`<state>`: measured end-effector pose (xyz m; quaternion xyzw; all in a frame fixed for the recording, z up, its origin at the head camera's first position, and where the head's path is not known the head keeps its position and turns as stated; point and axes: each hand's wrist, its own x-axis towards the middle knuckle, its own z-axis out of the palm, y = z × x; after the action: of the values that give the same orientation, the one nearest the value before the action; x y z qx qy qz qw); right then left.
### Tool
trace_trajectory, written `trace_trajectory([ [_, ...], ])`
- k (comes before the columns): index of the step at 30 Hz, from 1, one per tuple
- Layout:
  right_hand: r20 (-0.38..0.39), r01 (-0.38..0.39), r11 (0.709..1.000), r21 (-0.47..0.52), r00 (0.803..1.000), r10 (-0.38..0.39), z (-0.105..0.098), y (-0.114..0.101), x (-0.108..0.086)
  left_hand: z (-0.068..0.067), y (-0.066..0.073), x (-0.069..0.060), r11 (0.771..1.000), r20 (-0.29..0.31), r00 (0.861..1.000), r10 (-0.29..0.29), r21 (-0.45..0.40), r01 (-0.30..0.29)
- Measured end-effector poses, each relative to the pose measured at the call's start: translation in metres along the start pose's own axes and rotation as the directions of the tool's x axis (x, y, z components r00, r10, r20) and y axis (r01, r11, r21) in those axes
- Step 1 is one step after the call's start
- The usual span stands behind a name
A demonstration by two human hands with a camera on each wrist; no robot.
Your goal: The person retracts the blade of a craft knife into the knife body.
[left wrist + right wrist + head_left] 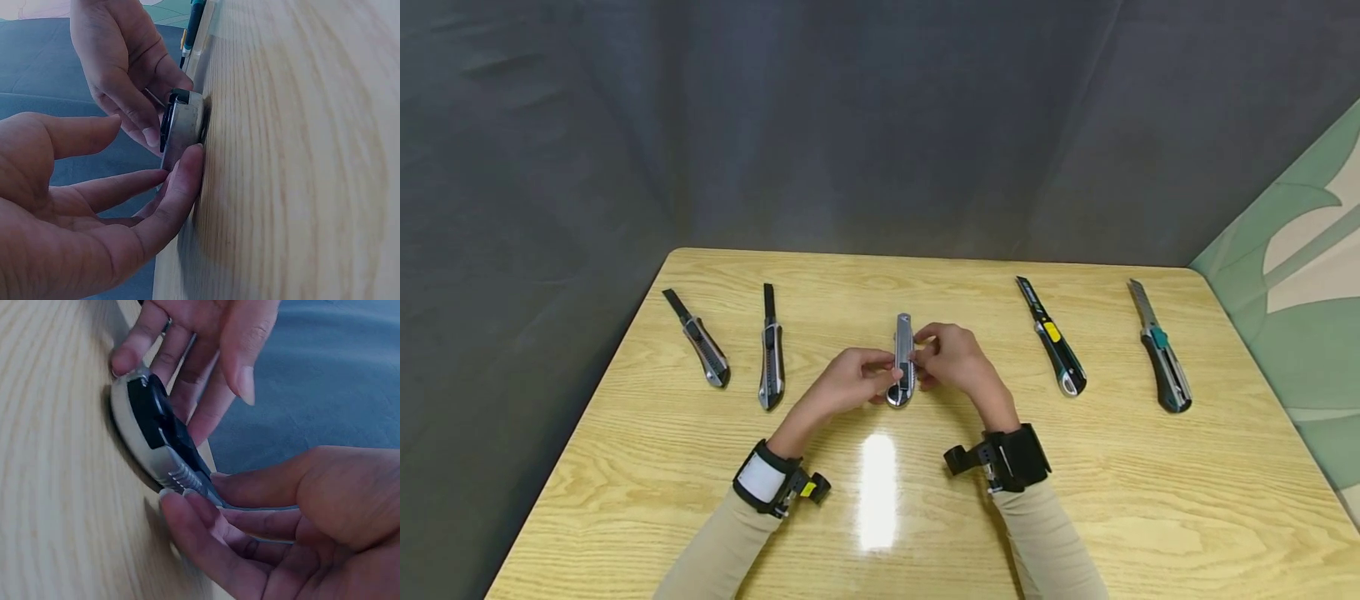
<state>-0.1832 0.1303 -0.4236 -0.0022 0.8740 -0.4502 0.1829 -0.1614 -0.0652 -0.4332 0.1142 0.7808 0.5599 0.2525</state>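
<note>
A silver snap-off utility knife point(904, 358) with a black slider lies lengthwise between both hands at the middle of the table. At its left side, the left hand point(853, 381) touches the casing with extended fingertips. The left thumb stands apart from the knife in the left wrist view. On the opposite side, the right hand point(953, 357) pinches the knife's edge with bent fingers and thumb. In the right wrist view, the casing's rounded end point(128, 394) is close to the left fingertips. No blade shows on this knife.
Two utility knives with extended dark blades, one tilted point(706, 350) and one nearly upright point(771, 358), lie at left. To the right are a black one with a yellow slider point(1060, 354) and one with a teal slider point(1167, 367). A dark curtain point(880, 125) hangs behind the wooden table point(1150, 517).
</note>
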Motion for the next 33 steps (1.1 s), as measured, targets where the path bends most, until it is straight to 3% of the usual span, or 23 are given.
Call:
trace_trajectory([
  [4, -0.03, 0.008, 1.0, -0.023, 1.0, -0.008, -0.014, 0.002, -0.002, -0.001, 0.0, 0.0, 1.0, -0.022, 1.0, -0.004, 0.003, 0.004],
  [8, -0.13, 0.016, 0.996, -0.087, 0.991, -0.027, -0.037, 0.01, -0.005, -0.003, 0.0, -0.001, 1.0, -0.056, 0.998, 0.013, 0.006, -0.012],
  [15, -0.305, 0.018, 0.973, -0.229, 0.948, -0.09, -0.076, 0.034, -0.014, -0.006, 0.006, -0.002, 0.997, -0.09, 0.993, 0.073, -0.01, -0.074],
  [20, -0.38, 0.006, 0.967, -0.253, 0.919, -0.105, -0.097, 0.044, -0.024, -0.008, 0.014, -0.001, 0.992, -0.111, 0.986, 0.121, -0.024, -0.124],
  [27, -0.419, -0.046, 0.973, -0.228, 0.906, -0.056, -0.116, 0.064, -0.033, -0.007, 0.02, 0.003, 0.989, -0.136, 0.981, 0.14, -0.033, -0.146],
  [33, -0.437, -0.093, 0.973, -0.21, 0.9, -0.008, -0.121, 0.081, -0.032, -0.003, 0.021, 0.006, 0.988, -0.12, 0.983, 0.139, -0.046, -0.146],
])
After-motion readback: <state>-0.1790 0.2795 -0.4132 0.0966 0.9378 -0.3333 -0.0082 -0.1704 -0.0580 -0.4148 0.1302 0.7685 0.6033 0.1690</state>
